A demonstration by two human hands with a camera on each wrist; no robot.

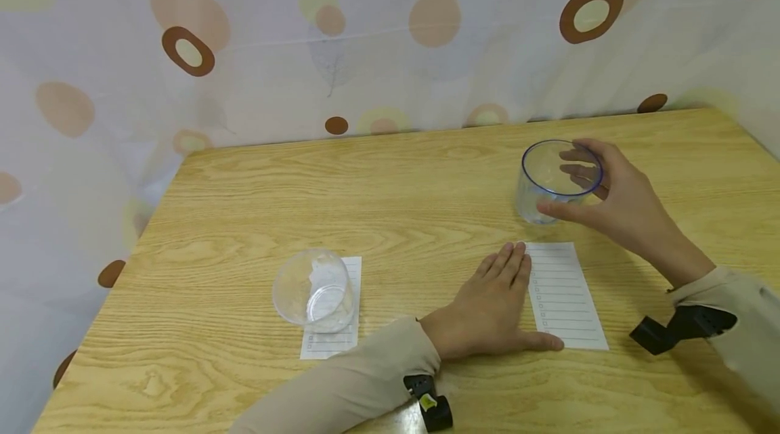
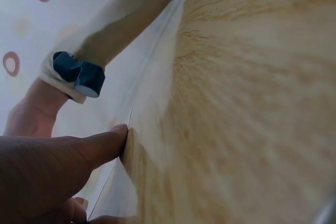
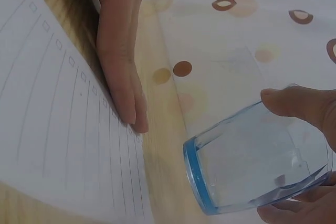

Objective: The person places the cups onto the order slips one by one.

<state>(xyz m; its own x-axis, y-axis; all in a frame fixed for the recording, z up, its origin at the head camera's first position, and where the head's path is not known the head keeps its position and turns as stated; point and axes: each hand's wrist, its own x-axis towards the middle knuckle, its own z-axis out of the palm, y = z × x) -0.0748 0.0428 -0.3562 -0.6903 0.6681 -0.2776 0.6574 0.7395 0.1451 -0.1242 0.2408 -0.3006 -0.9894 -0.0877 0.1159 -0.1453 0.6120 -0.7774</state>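
My right hand [image 1: 630,207] grips a clear cup [image 1: 529,200] with a blue rim, thumb on the near side and fingers round the far side. The right wrist view shows this cup [image 3: 252,166] between thumb and fingers, its blue band facing left. Just in front of it lies a lined paper sheet [image 1: 569,298] with a column of small checkboxes. Flat beside that sheet is my left hand [image 1: 487,305], fingers straight, fingertips at its upper left corner and thumb at its lower edge.
A second clear cup [image 1: 286,292] stands on another lined sheet [image 1: 350,342], left of my left forearm. Both rest on the wood-grain table [image 1: 365,197]. A patterned curtain [image 1: 378,48] hangs behind the table. Each wrist carries a black camera [image 1: 682,329].
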